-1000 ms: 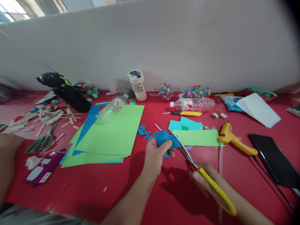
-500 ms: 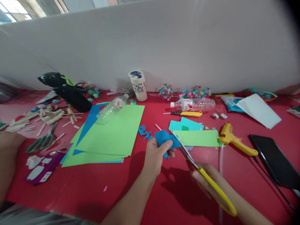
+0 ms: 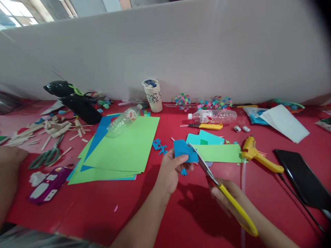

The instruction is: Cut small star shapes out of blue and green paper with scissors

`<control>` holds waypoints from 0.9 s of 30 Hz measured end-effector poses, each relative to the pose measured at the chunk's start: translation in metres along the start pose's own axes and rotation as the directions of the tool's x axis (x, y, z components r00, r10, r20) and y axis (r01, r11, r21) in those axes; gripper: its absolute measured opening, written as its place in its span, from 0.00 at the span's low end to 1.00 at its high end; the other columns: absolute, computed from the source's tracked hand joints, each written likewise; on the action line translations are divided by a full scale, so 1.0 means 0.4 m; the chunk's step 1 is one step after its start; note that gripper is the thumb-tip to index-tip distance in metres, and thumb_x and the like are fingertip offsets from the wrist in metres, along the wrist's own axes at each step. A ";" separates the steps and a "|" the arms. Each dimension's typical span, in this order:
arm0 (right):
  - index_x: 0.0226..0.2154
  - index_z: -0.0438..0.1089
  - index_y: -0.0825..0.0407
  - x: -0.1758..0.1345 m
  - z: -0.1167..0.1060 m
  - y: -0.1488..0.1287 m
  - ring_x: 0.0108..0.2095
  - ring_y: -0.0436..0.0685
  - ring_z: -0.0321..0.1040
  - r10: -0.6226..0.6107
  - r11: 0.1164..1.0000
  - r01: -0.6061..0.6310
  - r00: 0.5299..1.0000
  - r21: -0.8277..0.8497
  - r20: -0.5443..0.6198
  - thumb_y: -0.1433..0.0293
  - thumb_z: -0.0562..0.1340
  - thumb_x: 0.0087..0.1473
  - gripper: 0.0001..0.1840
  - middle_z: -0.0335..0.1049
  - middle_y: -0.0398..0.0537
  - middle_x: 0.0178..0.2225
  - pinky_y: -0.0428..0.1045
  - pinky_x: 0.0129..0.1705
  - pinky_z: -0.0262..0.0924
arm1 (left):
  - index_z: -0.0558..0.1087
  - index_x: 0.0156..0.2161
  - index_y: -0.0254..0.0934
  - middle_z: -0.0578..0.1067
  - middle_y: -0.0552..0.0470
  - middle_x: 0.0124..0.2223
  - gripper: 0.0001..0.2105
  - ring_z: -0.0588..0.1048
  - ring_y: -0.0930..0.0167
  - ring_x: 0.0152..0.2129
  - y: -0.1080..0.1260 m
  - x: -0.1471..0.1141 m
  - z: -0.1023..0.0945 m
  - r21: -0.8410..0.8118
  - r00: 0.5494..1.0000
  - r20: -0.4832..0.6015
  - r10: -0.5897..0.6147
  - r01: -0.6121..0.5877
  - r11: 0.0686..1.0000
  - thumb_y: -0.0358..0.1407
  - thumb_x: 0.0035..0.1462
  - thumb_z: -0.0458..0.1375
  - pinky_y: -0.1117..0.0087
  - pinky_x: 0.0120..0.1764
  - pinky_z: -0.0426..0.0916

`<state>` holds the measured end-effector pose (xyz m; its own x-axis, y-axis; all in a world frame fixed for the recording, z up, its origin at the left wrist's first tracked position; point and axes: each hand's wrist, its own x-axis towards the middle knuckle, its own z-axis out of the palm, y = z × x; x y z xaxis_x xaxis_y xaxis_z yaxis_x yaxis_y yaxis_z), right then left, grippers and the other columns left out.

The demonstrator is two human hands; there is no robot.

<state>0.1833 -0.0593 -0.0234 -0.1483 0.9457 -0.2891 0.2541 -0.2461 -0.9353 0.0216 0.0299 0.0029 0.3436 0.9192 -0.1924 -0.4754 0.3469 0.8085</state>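
Note:
My left hand (image 3: 172, 168) pinches a small piece of blue paper (image 3: 182, 148) between thumb and fingers. In my right hand (image 3: 224, 196) is a pair of scissors (image 3: 234, 206) with yellow handles; the blades point up and left and lie at the paper's right edge. Whether the blades are parted is hard to make out. Blue paper scraps (image 3: 160, 146) lie left of the paper, and a small blue cutout (image 3: 183, 172) rests on the red table below it. A light green paper strip (image 3: 219, 153) lies behind the blades.
Green sheets (image 3: 121, 148) are stacked at left, a plastic bottle (image 3: 124, 121) on top. A yellow glue gun (image 3: 261, 156), a black phone (image 3: 301, 177) and a box cutter (image 3: 207, 126) lie right. A tumbler (image 3: 153, 96) stands behind. Another person's arm (image 3: 9, 179) rests at far left.
The blue paper has turned in my left hand, and its face now shows more squarely. The scissors stay at nearly the same place at its right edge.

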 end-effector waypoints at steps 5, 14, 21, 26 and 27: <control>0.20 0.48 0.48 0.004 0.002 0.009 0.10 0.43 0.45 0.011 1.000 -0.011 0.999 0.004 -0.050 0.42 0.51 0.47 0.28 0.47 0.33 0.11 0.43 0.13 0.35 | 0.71 0.28 0.32 0.74 0.53 0.24 0.07 0.72 0.75 0.19 -0.013 -0.002 0.005 -0.020 0.996 0.013 -0.084 0.084 0.996 0.34 0.44 0.62 0.74 0.26 0.66; 0.19 0.48 0.49 0.005 0.005 0.017 0.11 0.43 0.43 0.002 1.000 -0.002 1.000 -0.002 -0.027 0.43 0.53 0.48 0.28 0.45 0.32 0.12 0.43 0.13 0.33 | 0.70 0.30 0.33 0.75 0.53 0.25 0.05 0.74 0.72 0.20 -0.007 -0.003 0.012 0.017 0.996 -0.077 0.038 -0.037 0.999 0.31 0.45 0.60 0.72 0.27 0.69; 0.19 0.50 0.49 0.000 0.004 0.007 0.10 0.41 0.40 0.023 0.996 -0.028 0.998 0.086 0.061 0.42 0.51 0.47 0.28 0.45 0.31 0.10 0.42 0.12 0.33 | 0.68 0.31 0.33 0.74 0.55 0.22 0.05 0.73 0.72 0.16 -0.003 -0.007 0.010 0.036 0.994 -0.094 0.049 -0.045 0.998 0.29 0.45 0.59 0.72 0.22 0.68; 0.19 0.50 0.49 -0.007 -0.002 -0.016 0.10 0.41 0.41 0.039 0.995 -0.045 0.997 0.093 0.062 0.42 0.51 0.47 0.29 0.45 0.31 0.11 0.42 0.12 0.35 | 0.68 0.28 0.32 0.74 0.54 0.21 0.03 0.72 0.72 0.16 -0.002 -0.002 0.002 0.084 0.997 -0.066 0.047 -0.041 0.996 0.29 0.45 0.59 0.71 0.23 0.68; 0.19 0.50 0.49 -0.008 -0.002 -0.017 0.10 0.41 0.41 0.041 0.995 -0.045 0.998 0.091 0.050 0.42 0.52 0.47 0.28 0.46 0.31 0.10 0.42 0.12 0.35 | 0.68 0.28 0.33 0.74 0.54 0.21 0.03 0.72 0.72 0.16 -0.003 -0.001 0.001 0.086 0.997 -0.061 0.041 -0.036 0.996 0.29 0.45 0.59 0.71 0.23 0.68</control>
<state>0.1830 -0.0605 -0.0161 -0.1853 0.9231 -0.3370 0.1724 -0.3071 -0.9359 0.0222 0.0289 0.0021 0.2740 0.9423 -0.1922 -0.4163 0.2964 0.8596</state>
